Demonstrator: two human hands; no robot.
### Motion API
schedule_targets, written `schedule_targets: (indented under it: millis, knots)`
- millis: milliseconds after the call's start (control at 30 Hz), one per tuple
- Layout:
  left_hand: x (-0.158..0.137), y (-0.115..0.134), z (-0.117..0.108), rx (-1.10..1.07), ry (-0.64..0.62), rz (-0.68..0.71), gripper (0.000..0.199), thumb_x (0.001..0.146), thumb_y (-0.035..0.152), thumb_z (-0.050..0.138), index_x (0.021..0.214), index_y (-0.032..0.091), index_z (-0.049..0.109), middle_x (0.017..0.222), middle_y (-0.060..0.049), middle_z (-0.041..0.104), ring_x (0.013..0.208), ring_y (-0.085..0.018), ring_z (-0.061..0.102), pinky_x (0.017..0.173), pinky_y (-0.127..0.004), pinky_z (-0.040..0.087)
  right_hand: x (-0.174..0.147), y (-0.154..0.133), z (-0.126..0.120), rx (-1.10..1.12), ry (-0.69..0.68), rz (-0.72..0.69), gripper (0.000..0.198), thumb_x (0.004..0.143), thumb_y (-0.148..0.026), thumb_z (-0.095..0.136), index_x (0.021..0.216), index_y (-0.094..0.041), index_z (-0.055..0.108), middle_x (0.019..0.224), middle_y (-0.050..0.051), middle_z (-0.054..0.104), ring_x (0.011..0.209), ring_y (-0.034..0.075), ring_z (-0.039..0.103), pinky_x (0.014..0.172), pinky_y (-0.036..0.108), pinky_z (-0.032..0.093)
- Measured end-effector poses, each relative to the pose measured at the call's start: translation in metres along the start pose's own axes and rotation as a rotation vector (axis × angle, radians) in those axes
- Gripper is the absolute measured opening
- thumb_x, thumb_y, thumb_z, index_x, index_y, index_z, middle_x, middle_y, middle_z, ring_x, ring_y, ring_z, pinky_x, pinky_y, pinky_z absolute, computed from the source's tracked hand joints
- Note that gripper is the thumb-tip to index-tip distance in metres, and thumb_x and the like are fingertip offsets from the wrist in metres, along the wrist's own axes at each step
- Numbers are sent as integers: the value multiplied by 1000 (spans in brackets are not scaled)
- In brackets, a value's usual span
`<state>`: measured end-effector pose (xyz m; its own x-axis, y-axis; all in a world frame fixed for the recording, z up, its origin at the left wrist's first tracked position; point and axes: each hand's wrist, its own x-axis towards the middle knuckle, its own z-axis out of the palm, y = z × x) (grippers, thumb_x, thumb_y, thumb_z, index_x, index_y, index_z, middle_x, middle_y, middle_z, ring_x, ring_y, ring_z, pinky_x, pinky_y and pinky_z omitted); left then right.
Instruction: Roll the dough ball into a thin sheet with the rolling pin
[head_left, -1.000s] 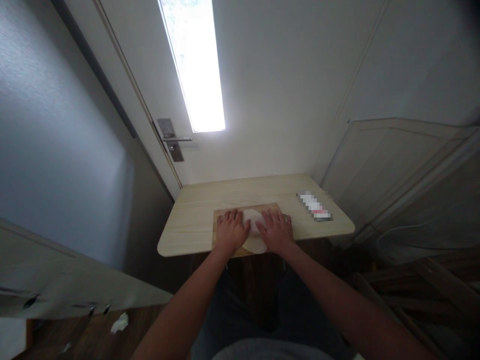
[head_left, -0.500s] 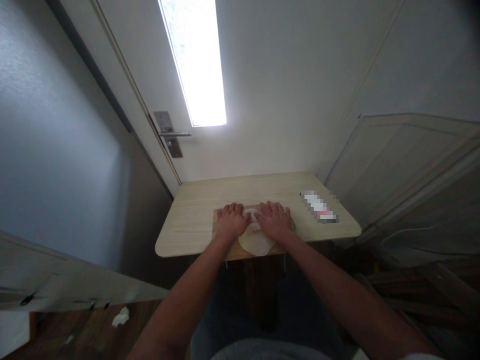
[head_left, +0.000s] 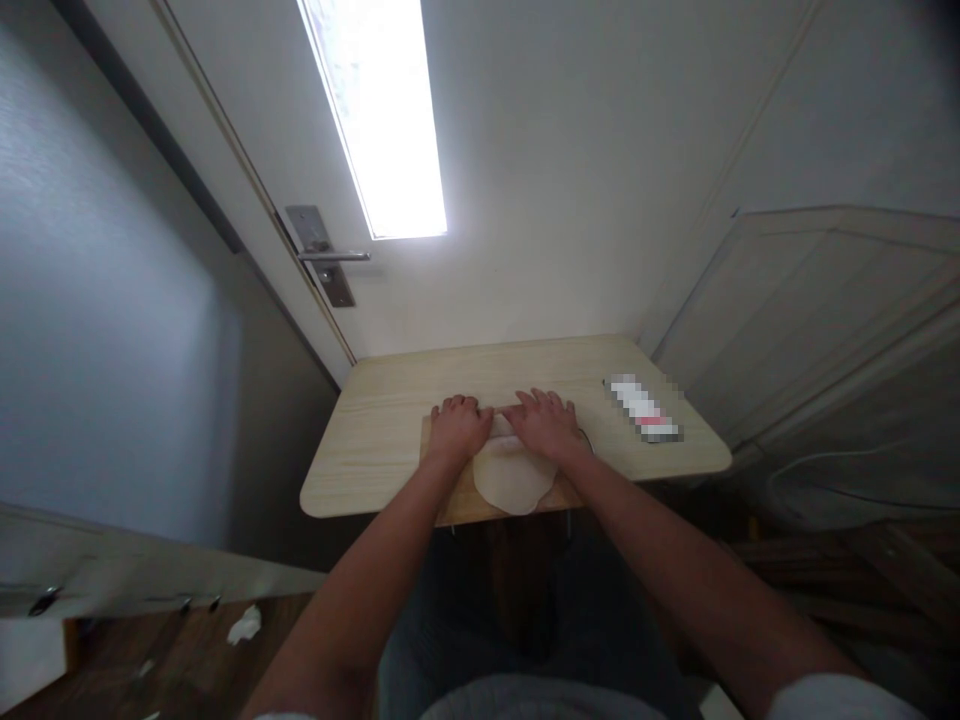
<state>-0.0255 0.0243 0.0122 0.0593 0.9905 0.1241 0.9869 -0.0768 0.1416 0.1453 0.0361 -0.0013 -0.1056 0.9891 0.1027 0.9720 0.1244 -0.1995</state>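
A thin, pale, rounded sheet of dough [head_left: 511,482] lies on a wooden board [head_left: 469,508], its near edge close to the board's front edge. My left hand [head_left: 459,430] is bent over the far left part of the sheet, with the thumb pressed to its far edge. On the far right part, my right hand [head_left: 546,428] grips in the same way, its thumb pointing at the left one. Between the thumbs shows a straight, folded-looking edge with a whitish-pink strip in front of it. My palms hide the sheet's far corners.
The board sits at the front of a small light wood table [head_left: 367,430]. A blurred-out flat object [head_left: 643,408] lies on the table's right side. Behind stands a door with a metal handle [head_left: 334,257]. Crumpled white paper [head_left: 244,625] is on the floor at left.
My thumbs have come closer together at the sheet's far edge. That edge was rounded and now looks straight and turned over. The view has shifted slightly.
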Motion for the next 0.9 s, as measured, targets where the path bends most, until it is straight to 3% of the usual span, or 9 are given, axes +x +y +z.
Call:
schedule_targets:
  millis: [267,900]
  knots:
    - [15,-2,4,39,12,-15,52,99,47,28,107,16,69,116,-16,67,112,-30,56,99,-45,38,15,-1,-3,44,-45,22,66,96,-65,30,142,-23,51,147,15,50,134,37,39,108,59,26]
    - [29,0,-3,93,46,-23,48,100,41,29,106,15,68,110,-15,69,107,-28,58,93,-43,41,36,-3,-1,71,38,84,64,96,-62,32,127,-15,64,122,18,66,113,33,57,97,47,39]
